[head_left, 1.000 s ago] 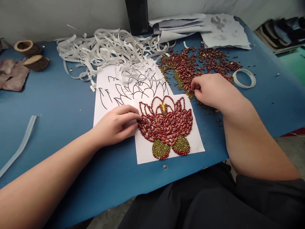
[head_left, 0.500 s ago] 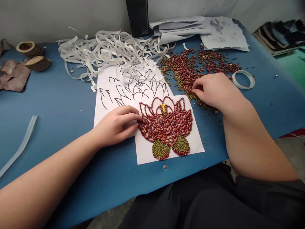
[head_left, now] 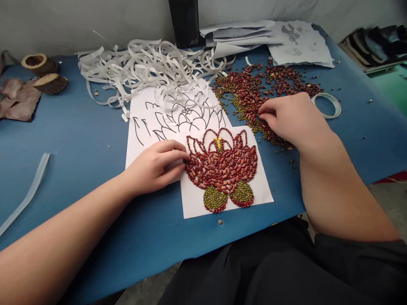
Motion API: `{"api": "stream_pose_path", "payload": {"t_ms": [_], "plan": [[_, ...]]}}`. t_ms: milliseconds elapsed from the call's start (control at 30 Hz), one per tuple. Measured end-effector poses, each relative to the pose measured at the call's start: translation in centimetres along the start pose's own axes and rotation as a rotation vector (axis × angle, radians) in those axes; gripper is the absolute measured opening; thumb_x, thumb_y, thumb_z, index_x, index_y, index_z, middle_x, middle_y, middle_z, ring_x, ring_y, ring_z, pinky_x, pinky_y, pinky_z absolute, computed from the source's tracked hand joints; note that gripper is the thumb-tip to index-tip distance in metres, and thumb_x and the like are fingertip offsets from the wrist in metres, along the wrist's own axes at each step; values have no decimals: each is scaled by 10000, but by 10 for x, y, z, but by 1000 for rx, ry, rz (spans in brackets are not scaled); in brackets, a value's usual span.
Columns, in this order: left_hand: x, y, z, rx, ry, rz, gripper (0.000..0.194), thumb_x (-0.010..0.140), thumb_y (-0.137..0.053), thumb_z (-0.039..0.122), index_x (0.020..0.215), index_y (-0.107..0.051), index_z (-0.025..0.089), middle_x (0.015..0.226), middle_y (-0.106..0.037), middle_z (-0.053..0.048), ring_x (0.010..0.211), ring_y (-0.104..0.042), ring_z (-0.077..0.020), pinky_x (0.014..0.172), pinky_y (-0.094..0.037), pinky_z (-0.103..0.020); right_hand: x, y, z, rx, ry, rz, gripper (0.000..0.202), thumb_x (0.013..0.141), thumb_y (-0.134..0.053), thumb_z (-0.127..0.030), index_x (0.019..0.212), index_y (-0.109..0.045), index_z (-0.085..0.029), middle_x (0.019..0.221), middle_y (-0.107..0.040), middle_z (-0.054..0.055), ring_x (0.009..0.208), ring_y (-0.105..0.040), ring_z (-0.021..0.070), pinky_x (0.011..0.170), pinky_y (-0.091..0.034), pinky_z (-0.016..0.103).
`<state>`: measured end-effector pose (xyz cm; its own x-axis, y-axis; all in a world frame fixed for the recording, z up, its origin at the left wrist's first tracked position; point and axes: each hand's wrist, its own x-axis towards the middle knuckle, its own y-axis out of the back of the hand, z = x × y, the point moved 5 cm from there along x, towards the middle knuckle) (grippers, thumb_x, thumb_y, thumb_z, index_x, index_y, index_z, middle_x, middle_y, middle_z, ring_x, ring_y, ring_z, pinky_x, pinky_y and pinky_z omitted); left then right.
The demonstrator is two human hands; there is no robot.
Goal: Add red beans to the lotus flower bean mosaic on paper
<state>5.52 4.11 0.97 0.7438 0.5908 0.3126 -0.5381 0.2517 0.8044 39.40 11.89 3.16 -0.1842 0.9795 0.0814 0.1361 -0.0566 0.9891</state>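
Note:
A lotus picture made of beans (head_left: 222,165) lies on a white sheet (head_left: 256,180) near the table's front edge, with speckled red beans in its petals and green beans in two round leaves. My left hand (head_left: 160,165) rests at the left side of this sheet, fingertips touching the border of the red beans, fingers stretched out and thumb apart. Over the loose pile of red and green beans (head_left: 246,95) at the right, my right hand (head_left: 288,118) has thumb and forefinger pinched together. Whatever may be between those fingertips is too small to make out.
A paper with a black line drawing (head_left: 190,120) lies partly under the bean picture. Curled white paper strips (head_left: 152,63) heap behind it. A tape roll (head_left: 327,106) sits right of the beans, folded papers (head_left: 299,42) at the back, cut wood pieces (head_left: 51,84) at the left.
My right hand has shifted slightly right and up over the bean pile, its thumb and forefinger still together. My left hand and the bean picture stay in place.

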Motion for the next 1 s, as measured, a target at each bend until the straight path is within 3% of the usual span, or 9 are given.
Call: {"api": "stream_pose_path", "payload": {"t_ms": [267,467,667,767,1000], "plan": [[-2,-2,-4,-23,44,-10,247,1039,-550,195,1193,-744,205,1162,-731,-92,1051,-721,-201,971,-609,-325,-1,8,1,-32,-96,-22,434,1063,-481,-510,1111,-838,-266,941,-818,149,1014,-755,437,905,-539,544],[-1,-1,-2,-15,29,-4,241,1038,-552,183,1191,-737,203,1158,-731,-90,1046,-722,-197,964,-610,-319,2,-1,7,-48,-68,-38,332,1022,-530,-450,1033,-819,-288,894,-791,140,975,-730,421,852,-533,520],[3,2,2,-8,26,-18,232,1031,-554,168,1164,-744,187,1144,-741,-97,1036,-731,-202,939,-618,-317,3,4,-2,-39,-2,-4,228,942,-614,-324,1046,-812,-284,1062,-774,141,1038,-715,408,940,-539,556],[2,1,1,-8,26,-12,236,1036,-551,173,1176,-740,187,1150,-736,-99,1040,-728,-200,944,-617,-318,1,7,-8,4,47,-6,287,920,-627,-283,1137,-813,-314,1140,-781,118,1102,-713,409,1001,-545,573],[-2,-3,-6,-35,82,-18,255,1025,-559,224,1186,-756,217,1164,-738,-100,1040,-721,-211,988,-623,-353,4,0,-8,3,55,-35,351,948,-598,-334,1223,-817,-328,1126,-816,87,1153,-721,403,1047,-554,576]]}}
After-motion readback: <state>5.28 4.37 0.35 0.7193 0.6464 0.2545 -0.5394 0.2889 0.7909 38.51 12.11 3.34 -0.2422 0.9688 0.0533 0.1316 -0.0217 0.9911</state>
